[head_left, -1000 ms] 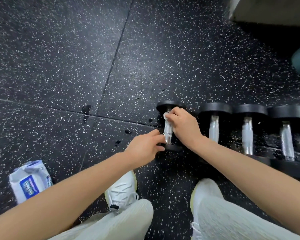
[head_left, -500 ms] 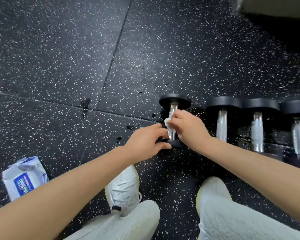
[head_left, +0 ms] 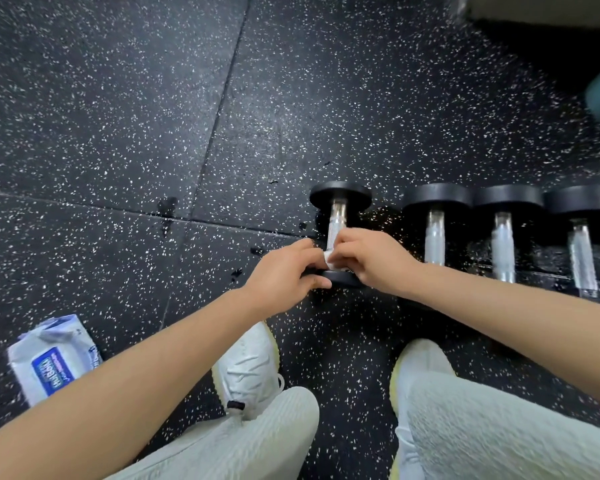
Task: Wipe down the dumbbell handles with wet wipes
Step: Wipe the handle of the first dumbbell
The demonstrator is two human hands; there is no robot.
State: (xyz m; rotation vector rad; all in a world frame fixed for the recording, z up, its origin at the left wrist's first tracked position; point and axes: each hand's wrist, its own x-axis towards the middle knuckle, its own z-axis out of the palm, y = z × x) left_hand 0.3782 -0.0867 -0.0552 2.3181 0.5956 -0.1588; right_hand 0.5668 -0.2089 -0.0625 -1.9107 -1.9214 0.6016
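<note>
At the centre of the frame, a little right of the middle, your two hands meet on the leftmost dumbbell [head_left: 340, 195], which lies on the speckled rubber floor [head_left: 118, 116]. Its chrome handle [head_left: 336, 218] runs up and down the picture. Your right hand [head_left: 371, 261] curls round the lower end of that handle, fingers pinching a white wet wipe [head_left: 327, 258] against the metal. Your left hand [head_left: 284, 271] grips the dumbbell's near black end plate, thumb laid along its edge, fingers curled just beside the wipe. To the right, three more dumbbells [head_left: 434, 237] lie side by side in a close row. At the lower left a pack of wipes [head_left: 52, 362] lies on the floor, well apart from the dumbbells. Along the bottom edge sit your white shoes [head_left: 246, 368] and pale trousers [head_left: 499, 427].
</note>
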